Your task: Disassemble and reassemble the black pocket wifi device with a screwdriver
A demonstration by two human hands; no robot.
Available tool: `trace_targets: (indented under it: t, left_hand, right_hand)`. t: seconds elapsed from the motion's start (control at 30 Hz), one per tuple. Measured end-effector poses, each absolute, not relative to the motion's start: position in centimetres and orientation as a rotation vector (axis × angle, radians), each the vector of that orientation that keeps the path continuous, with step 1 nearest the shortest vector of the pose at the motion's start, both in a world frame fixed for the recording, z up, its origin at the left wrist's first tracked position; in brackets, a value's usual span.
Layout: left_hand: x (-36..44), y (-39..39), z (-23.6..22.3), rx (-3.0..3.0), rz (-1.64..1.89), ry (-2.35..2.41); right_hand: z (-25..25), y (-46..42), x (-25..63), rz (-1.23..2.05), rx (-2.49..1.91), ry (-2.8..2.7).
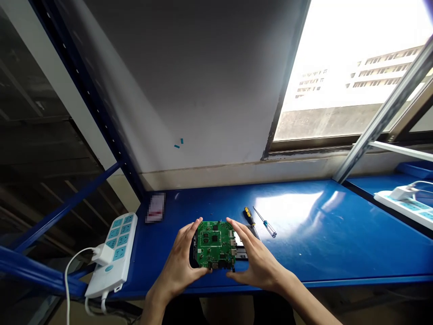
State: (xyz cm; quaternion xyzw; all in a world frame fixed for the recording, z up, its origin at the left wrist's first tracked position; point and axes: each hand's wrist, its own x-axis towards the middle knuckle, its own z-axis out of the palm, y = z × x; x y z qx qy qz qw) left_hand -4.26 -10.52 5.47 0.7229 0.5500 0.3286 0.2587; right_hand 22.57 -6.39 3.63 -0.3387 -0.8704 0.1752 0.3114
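A green circuit board point(214, 243) with chips and metal ports along its right edge is held level between my two hands, over the near part of the blue table. My left hand point(179, 257) grips its left side, fingers at the far corner and thumb at the near edge. On the opposite side, my right hand point(257, 259) spans the board the same way, thumb at the near corner. A dark edge shows at the board's left, partly hidden by my fingers. Behind my right hand lies a black and silver part point(241, 253), mostly covered.
A yellow-and-black screwdriver point(249, 215) and a clear blue-handled screwdriver point(269, 229) lie beyond my right hand on the blue table point(324, 243). A white power strip point(113, 257) with a plugged charger stands left. A blurred card or packet point(156, 207) rests at the back left.
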Motion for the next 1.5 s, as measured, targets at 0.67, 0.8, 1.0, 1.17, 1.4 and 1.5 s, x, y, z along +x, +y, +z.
trace_targets:
  t: [0.67,0.8,1.0,1.17,1.4,1.5]
  left_hand:
    - [-3.2,-10.0,5.2,2.29,0.795,1.457]
    - [-2.0,-9.5,5.4,2.452,0.788,1.394]
    - [-1.5,-9.0,5.3,2.587,0.769,1.364]
    - [-2.1,-8.8,4.4,2.566,0.802,1.327]
    - [-3.8,-9.3,4.4,2.007,1.091,1.135]
    - [-3.7,-9.2,4.7,1.843,1.134,0.891]
  right_hand:
    - [5.4,-6.7,21.5,0.167,-0.849,-2.322]
    - [5.8,-7.0,20.8,0.13,-0.857,-2.4]
    - [6.0,-7.5,19.1,0.112,-0.901,-2.471]
    - [5.7,-8.3,18.7,0.128,-0.855,-2.441]
    - [6.1,-7.6,20.1,0.717,-0.994,-2.377]
    - [5.5,-6.8,20.3,0.843,-0.997,-2.341]
